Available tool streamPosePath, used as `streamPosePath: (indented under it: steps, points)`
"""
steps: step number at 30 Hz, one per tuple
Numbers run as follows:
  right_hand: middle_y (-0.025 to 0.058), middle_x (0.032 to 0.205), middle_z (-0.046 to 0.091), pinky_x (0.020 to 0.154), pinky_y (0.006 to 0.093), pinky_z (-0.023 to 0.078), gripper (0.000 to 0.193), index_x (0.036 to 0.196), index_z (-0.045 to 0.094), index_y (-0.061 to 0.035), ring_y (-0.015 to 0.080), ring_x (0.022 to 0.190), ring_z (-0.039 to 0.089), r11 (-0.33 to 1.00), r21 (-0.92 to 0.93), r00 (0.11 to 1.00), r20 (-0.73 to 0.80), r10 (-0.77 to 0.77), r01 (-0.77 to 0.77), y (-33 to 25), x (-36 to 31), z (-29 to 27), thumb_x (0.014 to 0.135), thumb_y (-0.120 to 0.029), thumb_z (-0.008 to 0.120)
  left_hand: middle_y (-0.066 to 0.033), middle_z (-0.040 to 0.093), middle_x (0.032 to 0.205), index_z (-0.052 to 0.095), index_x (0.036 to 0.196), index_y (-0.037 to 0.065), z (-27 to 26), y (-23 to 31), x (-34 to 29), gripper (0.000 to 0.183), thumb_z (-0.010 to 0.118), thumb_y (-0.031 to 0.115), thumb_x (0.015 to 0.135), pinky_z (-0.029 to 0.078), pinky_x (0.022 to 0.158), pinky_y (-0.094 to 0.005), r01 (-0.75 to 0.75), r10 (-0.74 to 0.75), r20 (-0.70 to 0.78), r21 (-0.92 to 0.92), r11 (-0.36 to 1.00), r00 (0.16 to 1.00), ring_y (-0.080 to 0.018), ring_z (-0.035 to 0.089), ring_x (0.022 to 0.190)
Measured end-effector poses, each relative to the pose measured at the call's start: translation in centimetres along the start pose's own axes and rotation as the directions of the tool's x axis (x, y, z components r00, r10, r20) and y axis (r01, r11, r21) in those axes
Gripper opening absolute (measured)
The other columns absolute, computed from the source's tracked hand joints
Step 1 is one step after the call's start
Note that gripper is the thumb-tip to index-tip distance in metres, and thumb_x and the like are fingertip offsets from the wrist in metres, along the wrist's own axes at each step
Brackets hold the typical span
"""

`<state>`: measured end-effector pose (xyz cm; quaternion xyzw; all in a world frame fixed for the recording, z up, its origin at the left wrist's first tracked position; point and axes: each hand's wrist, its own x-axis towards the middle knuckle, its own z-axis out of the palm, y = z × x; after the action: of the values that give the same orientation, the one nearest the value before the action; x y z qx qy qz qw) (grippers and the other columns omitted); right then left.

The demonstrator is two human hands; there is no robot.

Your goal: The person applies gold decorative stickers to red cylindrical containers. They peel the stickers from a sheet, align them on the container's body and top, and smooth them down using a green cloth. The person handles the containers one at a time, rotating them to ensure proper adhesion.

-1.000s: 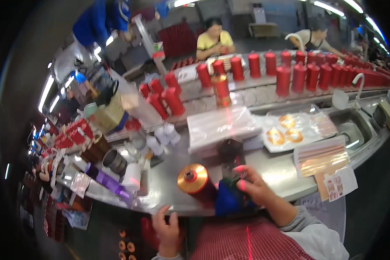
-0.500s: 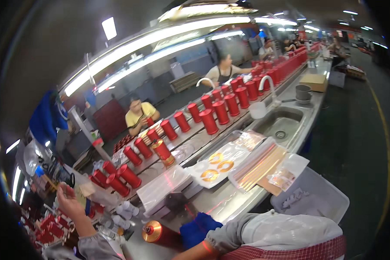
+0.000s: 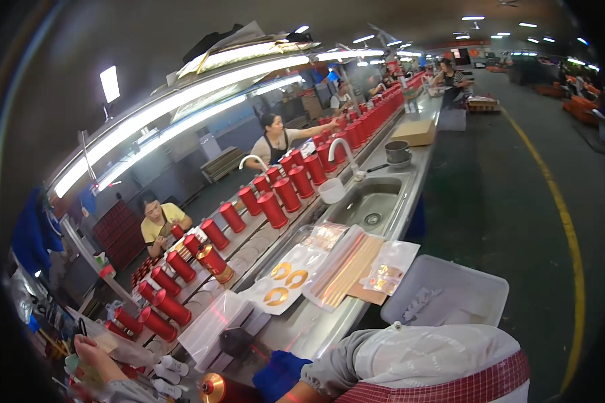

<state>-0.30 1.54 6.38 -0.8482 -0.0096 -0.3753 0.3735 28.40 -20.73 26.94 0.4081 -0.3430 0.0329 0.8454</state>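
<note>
My left hand (image 3: 94,354) is raised at the lower left, its fingers loosely bent and apart, with nothing visible in them. It is nearest to a thin beige piece (image 3: 105,342) and several small white bottles (image 3: 168,373). Of my right arm only the grey sleeve (image 3: 339,363) and a bit of forearm show at the lower edge; the hand is out of the picture. Beside that forearm lies a crumpled blue cloth (image 3: 282,373). Left of the cloth a red canister with a gold top (image 3: 215,388) is partly cut off by the lower edge.
Red canisters (image 3: 272,209) line the long bench. On my side are a plastic-covered box (image 3: 215,322), a sheet with gold rings (image 3: 259,295), striped strips (image 3: 343,272), a sink (image 3: 370,208) and a grey bin (image 3: 484,289). Co-workers (image 3: 160,221) sit across.
The view has swung to the right, so the bench and canisters sit further left. My left hand stays raised, lower in the picture. The co-worker in the apron now reaches toward the canisters.
</note>
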Motion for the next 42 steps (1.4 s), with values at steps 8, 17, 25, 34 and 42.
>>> streamPosePath:
  steps: [8, 17, 25, 34, 42]
  points:
    - [0.0192, 0.098, 0.058, 0.073, 0.0442, 0.046, 0.017, 0.084, 0.063, -0.0019, 0.0377, 0.087, 0.056, 0.999, -0.033, 0.999, 0.031, 0.043, -0.042, -0.4, -0.2, -2.6, 0.08, -0.018, 0.065, -0.0124, 0.067, 0.087, 0.068, 0.087, 0.0, 5.6, 7.7, -1.4, 0.032, 0.05, 0.026, 0.089, 0.05, 0.066, -0.0342, -0.317, 0.319, -0.073, 0.036, 0.948, 0.945, -0.022, 0.063, 0.075]
    - [0.0187, 0.107, 0.054, 0.079, 0.0416, 0.046, 0.015, 0.086, 0.061, -0.0019, 0.0371, 0.097, 0.054, 1.0, 0.014, 0.981, 0.193, -0.015, 0.013, -0.8, 0.1, -1.5, 0.076, -0.012, 0.065, -0.013, 0.067, 0.088, 0.067, 0.089, 0.007, 9.0, 16.8, -7.1, 0.023, 0.056, 0.028, 0.086, 0.049, 0.071, -0.0447, -0.987, 0.843, 0.538, 0.144, -0.071, 0.018, -0.0321, 0.063, 0.08]
    - [0.0175, 0.111, 0.05, 0.084, 0.0401, 0.047, 0.018, 0.085, 0.058, -0.0018, 0.0366, 0.106, 0.052, 0.973, 0.056, 0.97, 0.084, -0.23, 0.226, -7.7, -0.3, -3.6, 0.072, -0.009, 0.067, -0.0155, 0.062, 0.092, 0.062, 0.096, 0.003, 5.8, 8.6, -9.6, 0.017, 0.055, 0.011, 0.083, 0.045, 0.082, -0.0446, -0.995, 0.536, 0.838, 0.088, 0.043, 0.097, -0.0342, 0.058, 0.091]
    - [0.0162, 0.108, 0.05, 0.088, 0.0438, 0.046, 0.033, 0.096, 0.061, -0.0036, 0.0378, 0.104, 0.051, 0.937, -0.083, 0.94, -0.009, -0.342, 0.34, -11.6, 3.4, -4.1, 0.067, -0.014, 0.075, -0.0096, 0.063, 0.085, 0.062, 0.086, 0.009, -4.0, 4.7, -7.8, 0.019, 0.065, 0.021, 0.072, 0.048, 0.078, -0.0411, -0.978, 0.256, 0.951, 0.199, -0.07, 0.175, -0.0283, 0.062, 0.089]
    - [0.0169, 0.108, 0.054, 0.09, 0.0411, 0.042, 0.022, 0.091, 0.063, -0.0004, 0.0343, 0.102, 0.054, 0.923, 0.069, 0.916, 0.117, -0.383, 0.377, -12.4, 5.9, -3.8, 0.073, -0.007, 0.074, -0.0104, 0.067, 0.091, 0.067, 0.085, 0.011, -13.6, 2.9, -8.5, 0.016, 0.064, 0.025, 0.077, 0.05, 0.077, -0.0407, -0.912, -0.082, 0.915, 0.379, -0.156, 0.394, -0.027, 0.065, 0.09]
